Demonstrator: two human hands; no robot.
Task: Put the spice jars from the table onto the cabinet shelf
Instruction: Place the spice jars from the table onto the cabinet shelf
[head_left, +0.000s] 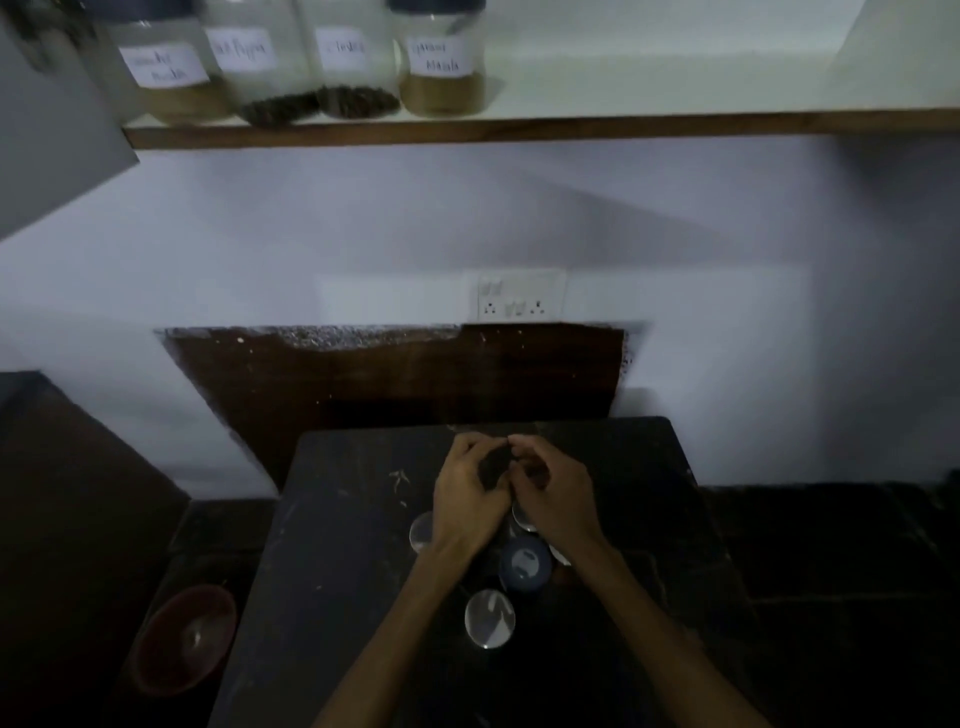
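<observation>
Forearms fill the bottom of my view, reaching up over the dark table (337, 545). Between them, closest to me, stands a clear-topped jar (490, 618), and just beyond it a blue-lidded jar (524, 564). Two more jars peek out beside the wrists, one left (422, 530), one mostly hidden under the right palm. My left hand (467, 493) and right hand (550, 499) meet at the table's far side, fingers curled inward around something dark; the light is too dim to tell whether that is a jar lid or nothing at all.

Four labelled jars already stand at the left end of the shelf (675, 122), the rightmost (441, 62) leaving bare board beside it. I judge the job about half done.

For the next lift I'd take one jar per hand, grip around the body rather than the lid, and raise straight up to avoid toppling the touching neighbours.
</observation>
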